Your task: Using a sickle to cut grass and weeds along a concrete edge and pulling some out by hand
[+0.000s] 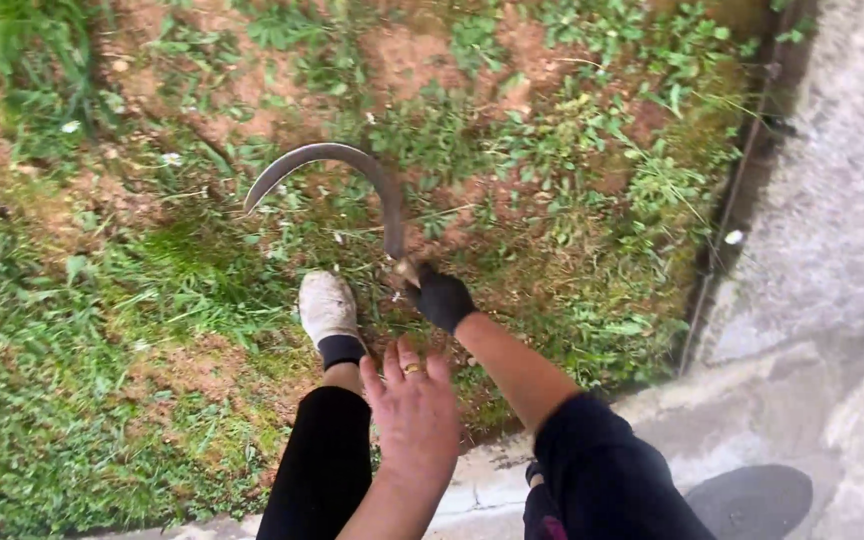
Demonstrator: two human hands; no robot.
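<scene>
My right hand [442, 298] wears a black glove and is shut on the handle of a sickle [337, 155]. The curved metal blade arches up and to the left over grass and weeds [572, 130], its tip low on the left. My left hand [414, 410] is bare, with a ring on one finger. It hovers with fingers spread just below the gloved hand and holds nothing. My left foot in a dirty white shoe [327, 305] stands on the grass beside the blade's base.
Patches of reddish bare soil [402, 55] break up the grass. A concrete pavement [832, 230] runs down the right side and along the bottom. A thin dark pipe [737, 190] follows its edge. My other foot in a dark shoe [752, 500] rests on the concrete.
</scene>
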